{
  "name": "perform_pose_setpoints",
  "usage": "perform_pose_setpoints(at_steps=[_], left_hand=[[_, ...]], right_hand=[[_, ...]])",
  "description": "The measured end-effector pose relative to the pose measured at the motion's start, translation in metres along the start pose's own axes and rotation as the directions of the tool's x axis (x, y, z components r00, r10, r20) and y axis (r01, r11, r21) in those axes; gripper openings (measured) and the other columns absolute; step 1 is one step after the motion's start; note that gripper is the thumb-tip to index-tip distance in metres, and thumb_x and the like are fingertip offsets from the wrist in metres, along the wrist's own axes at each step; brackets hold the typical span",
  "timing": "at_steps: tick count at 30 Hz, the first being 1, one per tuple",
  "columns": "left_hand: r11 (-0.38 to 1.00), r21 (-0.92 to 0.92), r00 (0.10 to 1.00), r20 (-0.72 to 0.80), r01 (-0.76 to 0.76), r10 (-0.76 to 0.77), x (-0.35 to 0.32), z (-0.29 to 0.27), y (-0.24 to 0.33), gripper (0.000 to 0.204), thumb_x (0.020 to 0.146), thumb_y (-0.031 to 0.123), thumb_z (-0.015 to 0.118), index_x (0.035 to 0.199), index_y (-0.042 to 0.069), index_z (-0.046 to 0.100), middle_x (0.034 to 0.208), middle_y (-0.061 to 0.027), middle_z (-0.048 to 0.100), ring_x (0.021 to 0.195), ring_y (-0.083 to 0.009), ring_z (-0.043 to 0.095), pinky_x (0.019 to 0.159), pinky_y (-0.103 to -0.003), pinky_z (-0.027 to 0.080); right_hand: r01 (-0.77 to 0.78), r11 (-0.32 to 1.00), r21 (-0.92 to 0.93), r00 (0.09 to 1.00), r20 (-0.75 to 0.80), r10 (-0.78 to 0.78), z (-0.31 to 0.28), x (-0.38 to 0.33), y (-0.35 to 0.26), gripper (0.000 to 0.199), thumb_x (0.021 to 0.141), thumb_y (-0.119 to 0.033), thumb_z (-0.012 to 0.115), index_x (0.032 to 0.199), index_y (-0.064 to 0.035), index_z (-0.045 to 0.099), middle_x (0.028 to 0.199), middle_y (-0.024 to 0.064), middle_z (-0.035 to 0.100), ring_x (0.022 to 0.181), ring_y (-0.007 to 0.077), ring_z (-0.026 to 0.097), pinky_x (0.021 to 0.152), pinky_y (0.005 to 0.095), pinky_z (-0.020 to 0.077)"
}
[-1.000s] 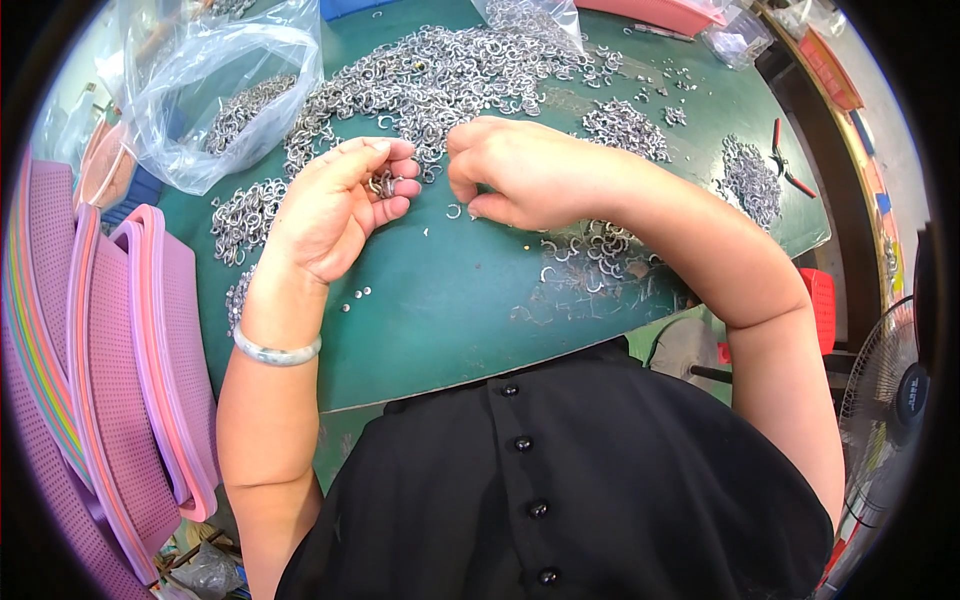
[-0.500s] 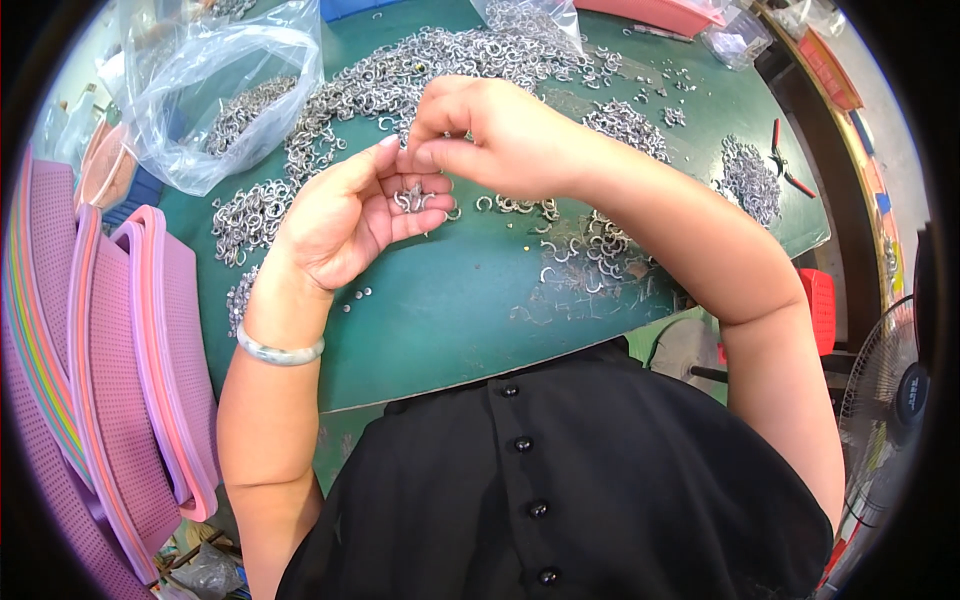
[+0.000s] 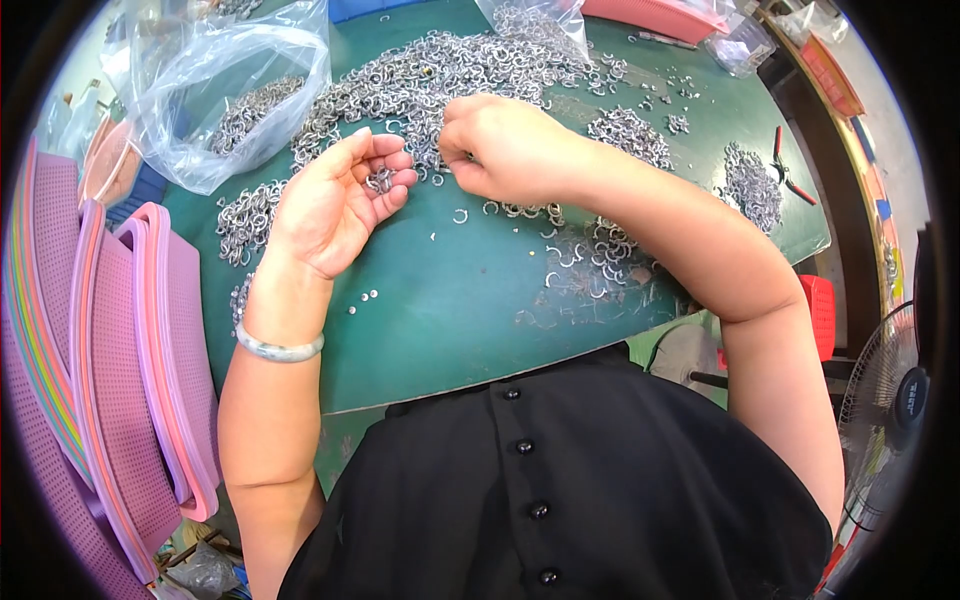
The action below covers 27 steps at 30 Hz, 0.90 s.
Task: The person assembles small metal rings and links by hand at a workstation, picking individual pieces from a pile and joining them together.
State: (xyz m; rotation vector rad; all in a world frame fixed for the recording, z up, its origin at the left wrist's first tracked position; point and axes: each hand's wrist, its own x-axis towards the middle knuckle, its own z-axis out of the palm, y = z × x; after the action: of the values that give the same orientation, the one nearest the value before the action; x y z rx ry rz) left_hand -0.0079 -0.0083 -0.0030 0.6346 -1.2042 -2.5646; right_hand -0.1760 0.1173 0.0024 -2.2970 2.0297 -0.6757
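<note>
Palm up and fingers curled, my left hand (image 3: pixel 335 205) cradles a few small C-shaped metal pieces (image 3: pixel 380 180). My right hand (image 3: pixel 515 150) is a little to the right, back of the hand up, its fingers bent inward in a pinch. Whatever its fingertips hold, if anything, is hidden. Just beyond both hands spreads a big heap of silvery C-shaped metal pieces (image 3: pixel 400 85). A single C-shaped piece (image 3: pixel 460 215) lies on the green table below my right hand.
The green table (image 3: pixel 430 330) also bears smaller piles of metal pieces (image 3: pixel 250 220), a clear plastic bag (image 3: pixel 180 130) and red-handled pliers (image 3: pixel 790 180). Stacked purple baskets (image 3: pixel 170 350) stand left; a pink tray (image 3: pixel 650 12) is at the back, a fan (image 3: pixel 905 395) at the right.
My hands have drawn apart: the left moved slightly left with its fingers curling more around the metal pieces, the right moved right and away from the palm.
</note>
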Motion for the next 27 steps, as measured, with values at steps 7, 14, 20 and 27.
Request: perform_pose_setpoints(at_steps=[7, 14, 20, 27], left_hand=[[0.995, 0.004, 0.992, 0.073, 0.1, -0.1, -0.002, 0.008, -0.003, 0.034, 0.094, 0.026, 0.043, 0.099, -0.006, 0.054, 0.092, -0.0138, 0.058, 0.084, -0.0227, 0.059, 0.078, -0.033, 0.051], [0.999, 0.031, 0.997, 0.081, 0.019, -0.022, 0.0, -0.002, -0.001, 0.027, 0.093, 0.017, 0.046, 0.104, -0.007, 0.053, 0.091, -0.0138, 0.06, 0.081, -0.0221, 0.061, 0.073, -0.03, 0.053], [1.0, 0.02, 1.0, 0.011, 0.018, -0.018, 0.0, 0.004, 0.001, 0.029, 0.093, 0.016, 0.045, 0.108, -0.008, 0.051, 0.095, -0.0151, 0.06, 0.087, -0.0241, 0.061, 0.08, -0.033, 0.053], [1.0, -0.002, 1.0, -0.025, -0.003, 0.003, 0.002, -0.001, 0.003, 0.031, 0.094, 0.017, 0.043, 0.109, -0.008, 0.049, 0.1, -0.0164, 0.058, 0.093, -0.0251, 0.06, 0.085, -0.037, 0.051]], right_hand=[[0.062, 0.964, 0.259, 0.996, -0.074, -0.044, -0.014, 0.015, -0.006, 0.017, 0.073, -0.017, 0.056, 0.074, -0.0006, 0.061, 0.072, 0.0154, 0.06, 0.069, 0.0327, 0.059, 0.064, 0.0402, 0.0471], [-0.111, 0.952, 0.287, 0.993, 0.059, 0.098, -0.015, 0.017, 0.008, 0.015, 0.078, -0.013, 0.06, 0.086, -0.0015, 0.062, 0.082, 0.011, 0.059, 0.072, 0.0237, 0.059, 0.065, 0.0336, 0.0474], [-0.036, 0.999, 0.034, 0.99, 0.135, 0.031, -0.006, 0.017, 0.008, 0.012, 0.073, -0.012, 0.06, 0.083, -0.006, 0.063, 0.082, 0.0095, 0.056, 0.082, 0.0283, 0.057, 0.072, 0.0376, 0.0465], [0.024, 1.0, -0.014, 0.998, 0.053, -0.023, 0.002, 0.017, 0.012, 0.009, 0.073, -0.012, 0.058, 0.079, -0.005, 0.061, 0.084, 0.0096, 0.055, 0.085, 0.0294, 0.056, 0.073, 0.0383, 0.0463]])
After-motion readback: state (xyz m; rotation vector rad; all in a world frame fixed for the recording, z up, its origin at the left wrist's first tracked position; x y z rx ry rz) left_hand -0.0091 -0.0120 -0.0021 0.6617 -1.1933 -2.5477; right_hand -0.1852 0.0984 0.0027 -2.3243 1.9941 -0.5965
